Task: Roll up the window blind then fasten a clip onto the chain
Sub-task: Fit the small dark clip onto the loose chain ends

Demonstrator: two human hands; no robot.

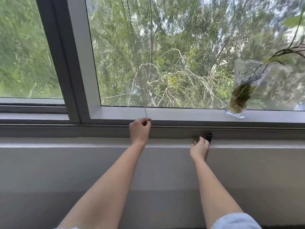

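A silvery beaded chain hangs straight down in front of the lower edge of the window frame, its bottom end pinched in the curled fingers of the left hand just below that frame; higher up, its strands run on against the glass, faint and blurred among the trees outside. A small black clip lies on the sill ledge beneath the frame, to the right of the chain, with the right hand touching it, the grip itself too blurred to make out.
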